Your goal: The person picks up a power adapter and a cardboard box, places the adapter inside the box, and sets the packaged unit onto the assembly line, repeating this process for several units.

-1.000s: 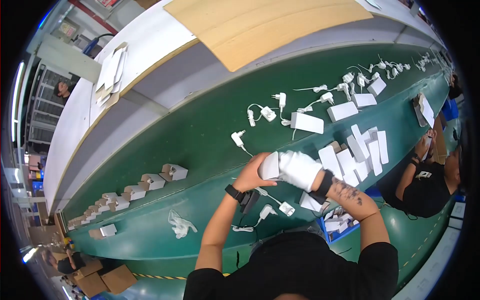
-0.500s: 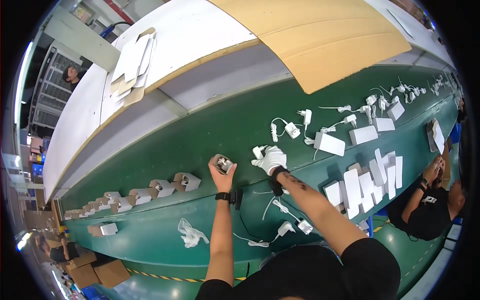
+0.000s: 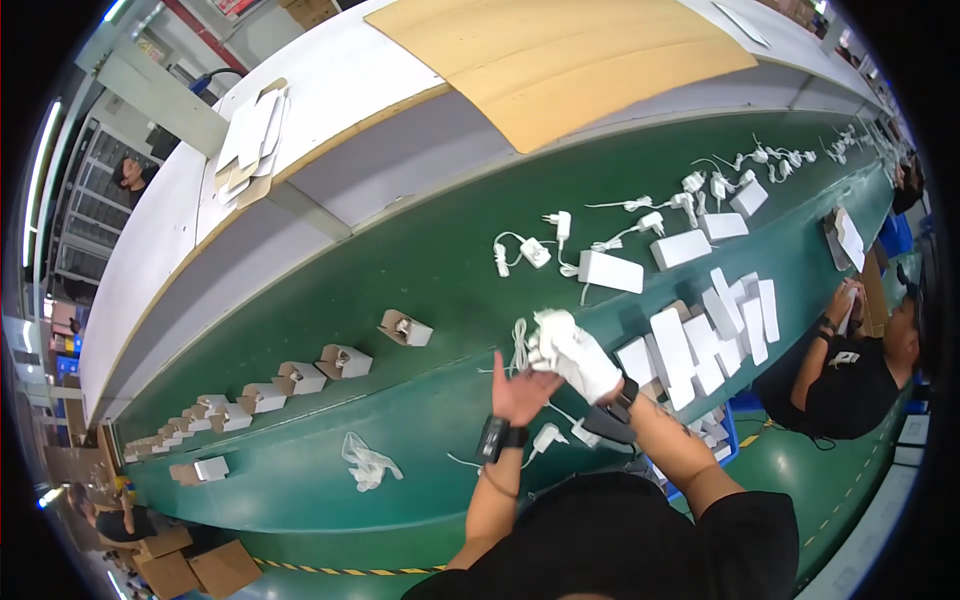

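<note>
Green worktop (image 3: 442, 268), box (image 3: 412, 331) now set down, left hand (image 3: 522, 397) beside right hand (image 3: 574, 358)

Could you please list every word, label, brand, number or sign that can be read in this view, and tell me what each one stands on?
No text can be read clearly enough to quote.
Red-and-white sheet at the top left: too small and cut off to read.
Light patch on the co-worker's dark shirt: too small to read.
White boxes and white adapters: no legible print shows.
</note>
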`<act>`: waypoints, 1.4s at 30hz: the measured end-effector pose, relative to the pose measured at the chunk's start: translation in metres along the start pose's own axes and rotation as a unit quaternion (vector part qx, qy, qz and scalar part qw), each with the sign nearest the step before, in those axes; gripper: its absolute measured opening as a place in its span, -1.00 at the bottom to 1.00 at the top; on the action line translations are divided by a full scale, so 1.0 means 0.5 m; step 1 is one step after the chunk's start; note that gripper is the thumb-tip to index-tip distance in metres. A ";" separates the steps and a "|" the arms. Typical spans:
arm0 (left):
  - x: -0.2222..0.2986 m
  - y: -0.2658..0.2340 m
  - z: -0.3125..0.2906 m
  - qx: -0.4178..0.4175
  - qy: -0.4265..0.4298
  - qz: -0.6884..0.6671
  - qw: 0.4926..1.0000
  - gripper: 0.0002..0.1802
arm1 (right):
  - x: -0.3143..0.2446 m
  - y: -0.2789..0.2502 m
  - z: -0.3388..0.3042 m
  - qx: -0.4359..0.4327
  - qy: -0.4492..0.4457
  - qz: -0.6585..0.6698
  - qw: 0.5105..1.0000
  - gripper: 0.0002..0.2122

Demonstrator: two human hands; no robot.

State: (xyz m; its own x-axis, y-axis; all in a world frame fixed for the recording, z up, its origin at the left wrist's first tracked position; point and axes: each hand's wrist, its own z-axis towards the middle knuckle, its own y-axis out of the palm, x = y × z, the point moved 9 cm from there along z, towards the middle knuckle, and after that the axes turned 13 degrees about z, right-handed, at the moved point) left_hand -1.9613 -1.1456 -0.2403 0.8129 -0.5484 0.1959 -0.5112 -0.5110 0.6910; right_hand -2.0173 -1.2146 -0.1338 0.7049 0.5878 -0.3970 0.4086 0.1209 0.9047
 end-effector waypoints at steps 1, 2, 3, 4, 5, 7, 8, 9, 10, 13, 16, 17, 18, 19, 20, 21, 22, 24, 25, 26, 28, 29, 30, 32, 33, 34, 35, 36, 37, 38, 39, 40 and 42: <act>0.042 -0.025 0.065 -0.132 0.092 -0.013 0.987 -0.48 | -0.005 0.019 -0.033 -0.039 -0.006 -0.078 0.996 -0.62; 0.070 0.017 0.069 -0.262 0.170 -0.023 0.950 -0.52 | -0.020 0.018 -0.064 -0.069 -0.019 -0.155 0.985 -0.59; 0.056 0.013 0.090 -0.262 0.170 -0.024 0.950 -0.52 | -0.025 0.023 -0.089 -0.100 -0.030 -0.230 0.967 -0.55; 0.049 0.047 0.100 -0.198 0.198 0.000 0.960 -0.60 | -0.042 0.007 -0.111 -0.088 -0.035 -0.231 0.968 -0.55; 0.052 0.078 0.096 -0.133 0.232 0.026 0.963 -0.67 | -0.059 -0.018 -0.126 -0.041 -0.059 -0.224 0.972 -0.55; 0.049 0.116 0.082 -0.064 0.266 0.052 0.961 -0.74 | -0.090 -0.057 -0.152 0.048 -0.100 -0.207 0.972 -0.55; 0.056 0.132 0.067 -0.046 0.307 0.102 0.945 -0.80 | -0.101 -0.059 -0.158 0.049 -0.097 -0.205 0.973 -0.55; 0.063 0.144 0.055 -0.027 0.346 0.153 0.925 -0.85 | -0.133 -0.053 -0.164 0.049 -0.133 -0.216 0.966 -0.54; 0.071 0.157 0.042 -0.008 0.382 0.203 0.901 -0.90 | -0.165 -0.047 -0.168 0.050 -0.168 -0.227 0.958 -0.53; 0.086 0.206 0.029 -0.029 0.391 0.377 0.839 -0.91 | -0.190 -0.052 -0.154 0.038 -0.147 -0.229 0.962 -0.53; 0.066 0.257 0.040 -0.049 0.369 0.489 0.789 -0.90 | -0.165 -0.084 -0.136 0.022 -0.041 -0.210 0.977 -0.55; 0.059 0.281 0.047 -0.056 0.357 0.516 0.777 -0.88 | -0.176 -0.103 -0.126 0.026 -0.072 -0.253 0.965 -0.57; 0.053 0.304 0.058 -0.064 0.343 0.542 0.764 -0.86 | -0.187 -0.123 -0.117 0.032 -0.102 -0.295 0.949 -0.60; 0.058 0.314 0.064 -0.064 0.343 0.543 0.764 -0.86 | -0.199 -0.129 -0.113 0.032 -0.130 -0.337 0.932 -0.62; 0.062 0.328 0.072 -0.051 0.341 0.599 0.723 -0.81 | -0.209 -0.141 -0.116 0.033 -0.131 -0.336 0.932 -0.62; 0.064 0.344 0.083 -0.039 0.337 0.651 0.679 -0.76 | -0.217 -0.173 -0.123 0.065 -0.105 -0.268 0.955 -0.65; 0.066 0.357 0.100 -0.027 0.332 0.700 0.631 -0.70 | -0.222 -0.205 -0.132 0.097 -0.078 -0.198 0.972 -0.69; 0.075 0.388 0.152 -0.048 0.394 0.734 0.550 -0.65 | -0.237 -0.234 -0.147 0.128 -0.053 -0.127 0.982 -0.72; 0.075 0.409 0.165 -0.064 0.453 0.759 0.464 -0.59 | -0.261 -0.224 -0.160 0.134 -0.071 -0.127 0.980 -0.73; 0.068 0.425 0.171 -0.078 0.506 0.774 0.371 -0.53 | -0.286 -0.210 -0.175 0.140 -0.088 -0.128 0.978 -0.74; 0.057 0.454 0.203 -0.040 0.526 0.796 0.298 -0.49 | -0.330 -0.212 -0.205 0.157 -0.117 -0.131 0.972 -0.75; 0.056 0.464 0.211 0.007 0.542 0.811 0.219 -0.45 | -0.349 -0.209 -0.216 0.159 -0.144 -0.152 0.965 -0.72; 0.056 0.475 0.214 0.056 0.554 0.819 0.139 -0.41 | -0.365 -0.206 -0.226 0.161 -0.170 -0.174 0.957 -0.69; 0.065 0.437 0.273 0.074 0.493 0.863 0.076 -0.37 | -0.378 -0.197 -0.242 0.159 -0.193 -0.195 0.948 -0.65; 0.078 0.396 0.308 0.099 0.425 0.900 0.014 -0.33 | -0.362 -0.188 -0.241 0.126 -0.155 -0.165 0.966 -0.63; 0.079 0.388 0.327 0.113 0.356 0.927 -0.048 -0.30 | -0.358 -0.181 -0.245 0.101 -0.123 -0.136 0.978 -0.61; 0.084 0.390 0.318 0.111 0.358 0.926 -0.049 -0.30 | -0.349 -0.170 -0.246 0.073 -0.089 -0.107 0.988 -0.58; 0.098 0.393 0.288 0.068 0.413 0.904 0.093 -0.28 | -0.350 -0.160 -0.255 0.072 -0.090 -0.109 0.987 -0.58; 0.104 0.404 0.251 0.018 0.454 0.860 0.233 -0.27 | -0.355 -0.130 -0.269 0.066 -0.090 -0.089 0.990 -0.55; 0.110 0.412 0.216 -0.031 0.483 0.794 0.368 -0.25 | -0.359 -0.096 -0.283 0.059 -0.088 -0.068 0.992 -0.52; 0.112 0.410 0.183 -0.028 0.484 0.794 0.366 -0.25 | -0.355 -0.060 -0.291 0.045 -0.083 -0.047 0.994 -0.49; 0.102 0.388 0.168 -0.097 0.426 0.752 0.493 -0.24 | -0.349 -0.038 -0.298 0.041 -0.079 -0.046 0.995 -0.49; 0.067 0.360 0.132 -0.228 0.283 0.604 0.709 -0.22 | -0.338 0.014 -0.310 -0.006 -0.064 -0.051 0.997 -0.50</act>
State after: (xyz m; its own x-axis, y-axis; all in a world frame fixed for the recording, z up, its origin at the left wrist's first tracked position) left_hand -2.0445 -1.2995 -0.1552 -0.0940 0.0168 0.9954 -0.8914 0.4440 -0.0916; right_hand -2.2234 -1.1892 -0.0362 0.7284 0.4656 -0.5027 0.4752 0.1852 0.8602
